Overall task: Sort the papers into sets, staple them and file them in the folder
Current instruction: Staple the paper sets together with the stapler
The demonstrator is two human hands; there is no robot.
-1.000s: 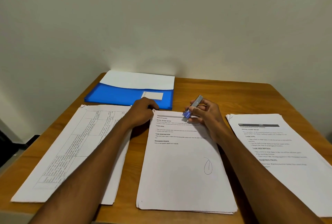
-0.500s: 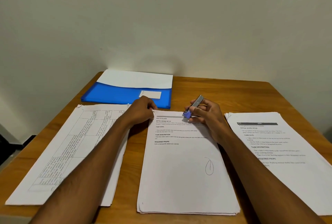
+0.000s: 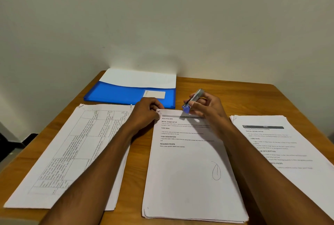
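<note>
Change: right hand (image 3: 207,106) now carries the stapler (image 3: 192,100) raised clear of the middle paper set (image 3: 191,170), no longer low on its top edge.
Right grip: fingers curled around stapler, blue tip downward.
Left grip: left hand (image 3: 146,111) pinches the set's top-left corner.
Legible text: "INITIAL SCENE SETUP", "TASK GOAL", "TASK DESCRIPTION", "REQUIRED PROPS".
Other sets: table-printed set (image 3: 72,152) left; right set (image 3: 289,152).
Folder: blue folder (image 3: 126,93) behind, white label (image 3: 154,94) unreadable.
Surface: wooden table (image 3: 244,98).

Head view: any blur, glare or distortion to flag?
Head view: middle stack headings readable, right stack text soft; table edges splay from the wide angle; bright patch on the wall above the blue folder; no harsh glare; stapler fairly sharp.
</note>
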